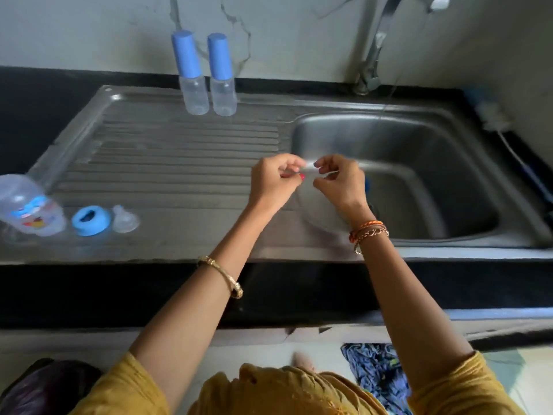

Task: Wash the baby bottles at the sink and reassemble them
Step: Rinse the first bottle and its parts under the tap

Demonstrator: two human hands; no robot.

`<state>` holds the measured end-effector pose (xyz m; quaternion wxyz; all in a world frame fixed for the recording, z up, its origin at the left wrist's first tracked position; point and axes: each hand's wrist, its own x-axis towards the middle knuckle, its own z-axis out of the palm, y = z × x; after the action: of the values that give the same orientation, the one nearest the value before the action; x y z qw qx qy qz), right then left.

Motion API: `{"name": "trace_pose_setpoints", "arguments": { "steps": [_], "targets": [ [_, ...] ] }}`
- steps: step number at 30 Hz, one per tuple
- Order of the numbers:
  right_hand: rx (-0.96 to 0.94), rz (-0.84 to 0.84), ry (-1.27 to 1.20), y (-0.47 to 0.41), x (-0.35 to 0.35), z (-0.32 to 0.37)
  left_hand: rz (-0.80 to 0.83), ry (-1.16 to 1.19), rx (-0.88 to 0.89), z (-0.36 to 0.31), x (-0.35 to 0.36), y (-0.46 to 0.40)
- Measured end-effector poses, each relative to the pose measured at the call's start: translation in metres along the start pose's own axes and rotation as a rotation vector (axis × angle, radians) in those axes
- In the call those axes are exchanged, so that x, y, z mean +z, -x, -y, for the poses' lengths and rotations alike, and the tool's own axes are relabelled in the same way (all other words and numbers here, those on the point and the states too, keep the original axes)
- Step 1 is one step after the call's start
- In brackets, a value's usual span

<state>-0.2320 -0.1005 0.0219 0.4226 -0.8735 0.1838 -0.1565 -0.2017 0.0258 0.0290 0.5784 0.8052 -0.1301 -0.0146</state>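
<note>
Bottles were spread over the steel sink unit: two small clear ones with tall blue caps stood upright side by side at the back of the ribbed drainboard, the left one (191, 82) just beside the right one (223, 82), and one larger printed bottle (28, 208) lay tilted at the drainboard's left front corner. Just beside it lay one blue screw ring (90, 220) and, near that ring, one clear teat (125, 219).

Both hands were raised together over the near left edge of the one sink basin (419, 163). The left hand (273, 178) and right hand (339, 182) each had fingers curled, pinching between them one small clear piece (309, 168); it was too blurred to name. A blurred pale shape showed beneath the right wrist, and I could not tell what it was.

One tap (374, 55) rose behind the basin. One dark surface (36, 115) framed the steel. Bangles ringed both wrists.
</note>
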Motion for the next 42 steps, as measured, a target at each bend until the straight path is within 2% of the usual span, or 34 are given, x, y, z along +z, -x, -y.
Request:
{"name": "trace_pose_setpoints", "arguments": {
  "steps": [5,9,15,19,23,28,34,38,40,42],
  "targets": [
    [0.122,0.083,0.112,-0.036,-0.058,-0.067,0.104,0.072,-0.086,-0.016,0.084,-0.03],
    [0.259,0.184,0.156,-0.07,-0.081,-0.111,0.125,0.169,-0.245,-0.017,0.136,-0.058],
    [0.42,0.223,0.209,-0.117,-0.073,-0.149,0.059,0.208,-0.491,0.004,0.187,-0.098],
    [0.433,0.261,0.246,-0.139,-0.051,-0.168,0.024,0.19,-0.639,0.032,0.211,-0.122],
    [0.388,0.329,0.329,-0.159,-0.031,-0.183,0.041,0.171,-0.705,0.05,0.224,-0.145],
    [0.338,0.265,0.414,-0.172,-0.02,-0.207,0.046,0.171,-0.768,0.063,0.236,-0.161],
    [0.266,0.082,0.134,-0.183,-0.028,-0.205,0.061,0.262,-0.822,0.06,0.241,-0.167],
    [0.32,0.071,-0.189,-0.197,-0.043,-0.18,0.079,0.539,-0.904,0.037,0.238,-0.172],
    [0.359,-0.025,-0.338,-0.199,-0.051,-0.165,0.067,0.747,-0.941,0.023,0.232,-0.176],
    [0.288,-0.147,-0.326,-0.197,-0.06,-0.153,0.031,0.88,-0.964,0.012,0.229,-0.183]
  ]
}}
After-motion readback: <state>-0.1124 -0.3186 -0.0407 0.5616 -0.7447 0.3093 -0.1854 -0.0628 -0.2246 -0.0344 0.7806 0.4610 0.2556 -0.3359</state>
